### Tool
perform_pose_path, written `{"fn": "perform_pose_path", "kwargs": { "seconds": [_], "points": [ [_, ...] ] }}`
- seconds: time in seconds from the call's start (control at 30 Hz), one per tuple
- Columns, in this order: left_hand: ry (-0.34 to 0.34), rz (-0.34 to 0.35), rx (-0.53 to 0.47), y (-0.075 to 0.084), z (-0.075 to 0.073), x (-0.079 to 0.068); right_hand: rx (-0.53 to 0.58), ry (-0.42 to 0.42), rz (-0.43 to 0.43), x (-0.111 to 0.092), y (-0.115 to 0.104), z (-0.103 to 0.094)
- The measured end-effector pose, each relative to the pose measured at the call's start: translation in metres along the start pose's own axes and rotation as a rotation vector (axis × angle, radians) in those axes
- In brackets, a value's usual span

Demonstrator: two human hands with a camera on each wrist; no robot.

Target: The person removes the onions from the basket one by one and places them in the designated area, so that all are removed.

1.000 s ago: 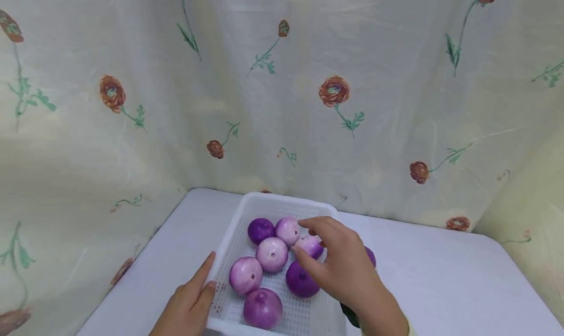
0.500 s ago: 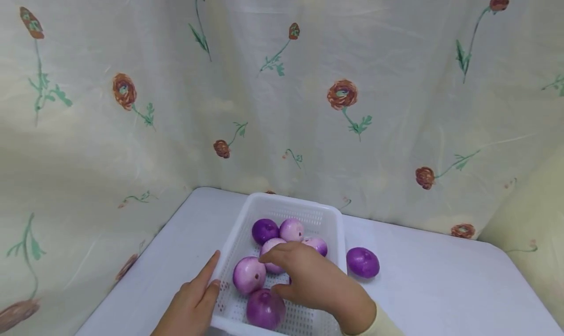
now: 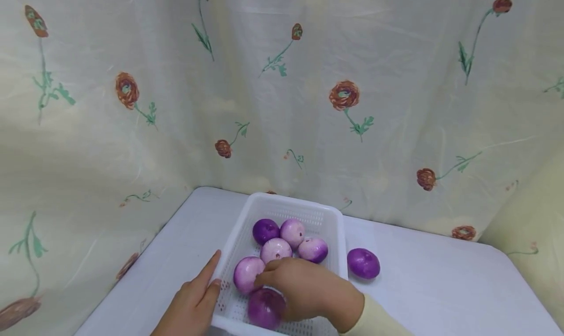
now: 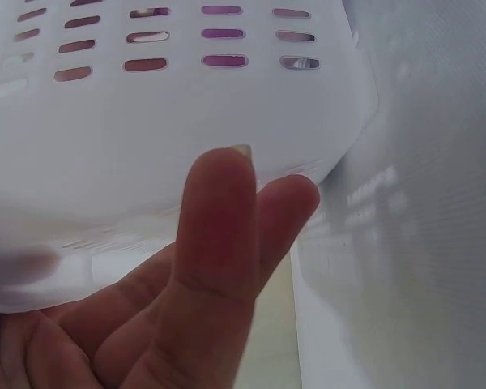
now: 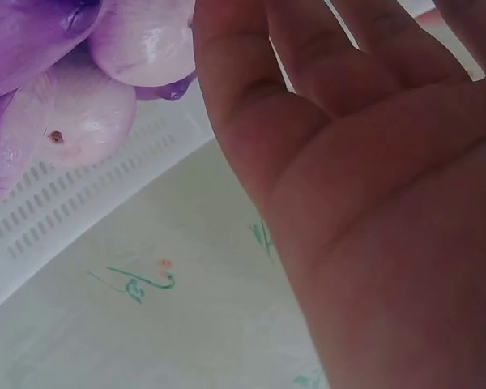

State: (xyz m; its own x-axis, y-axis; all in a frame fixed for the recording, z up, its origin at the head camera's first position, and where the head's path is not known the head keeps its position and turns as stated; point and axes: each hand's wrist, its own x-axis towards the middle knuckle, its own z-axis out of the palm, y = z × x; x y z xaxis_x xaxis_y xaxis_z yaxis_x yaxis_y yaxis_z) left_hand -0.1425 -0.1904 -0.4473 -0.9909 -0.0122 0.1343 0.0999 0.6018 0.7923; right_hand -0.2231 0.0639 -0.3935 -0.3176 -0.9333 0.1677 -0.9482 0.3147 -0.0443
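Observation:
In the head view, my left hand (image 3: pixel 189 297) holds the near left side of a white perforated basket (image 3: pixel 287 200). The left wrist view shows the thumb against the basket wall (image 4: pixel 130 121) and other fingers under its edge. Reaching in from the right, my right hand (image 3: pixel 304 289) grips the nearest red onion (image 3: pixel 265 309), with fingers on its far side and thumb at its right. A paler onion (image 3: pixel 247 273) lies beside those fingertips. Farther back are a dark purple onion (image 3: pixel 266 231) and several pale ones. The right hand covers part of the basket.
One purple onion (image 3: pixel 363 263) rests on the white table (image 3: pixel 440 282), just right of the basket. A flower-patterned cloth (image 3: pixel 282 106) hangs behind the table and at both sides.
My right hand has moved from above the basket's right part down to the nearest onion and closed round it. The left hand stays at the basket's side. The view has shifted slightly.

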Motion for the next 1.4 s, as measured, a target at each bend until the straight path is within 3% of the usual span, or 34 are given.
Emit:
{"fn": "perform_pose_path", "kwargs": {
  "seconds": [0.53,0.67,0.97,1.13,1.4],
  "points": [
    [0.005,0.004,0.019,0.0022,-0.0001,0.0013,0.013,-0.043,0.018,0.0023,-0.0023,0.0065],
    [0.0,-0.022,0.013,0.0006,-0.0001,-0.0014,0.035,-0.053,0.019,0.0018,-0.0045,0.0078],
    [-0.009,-0.024,-0.018,-0.0013,0.003,-0.0004,0.07,-0.112,0.091,-0.0008,-0.0076,0.0088],
    [-0.007,-0.02,-0.016,-0.0008,0.0034,0.0012,0.085,-0.102,0.065,-0.0006,-0.0069,0.0073],
    [0.0,-0.023,-0.015,0.0007,0.0043,0.0018,-0.007,-0.051,0.036,-0.0024,-0.0031,0.0013]
  ]
}}
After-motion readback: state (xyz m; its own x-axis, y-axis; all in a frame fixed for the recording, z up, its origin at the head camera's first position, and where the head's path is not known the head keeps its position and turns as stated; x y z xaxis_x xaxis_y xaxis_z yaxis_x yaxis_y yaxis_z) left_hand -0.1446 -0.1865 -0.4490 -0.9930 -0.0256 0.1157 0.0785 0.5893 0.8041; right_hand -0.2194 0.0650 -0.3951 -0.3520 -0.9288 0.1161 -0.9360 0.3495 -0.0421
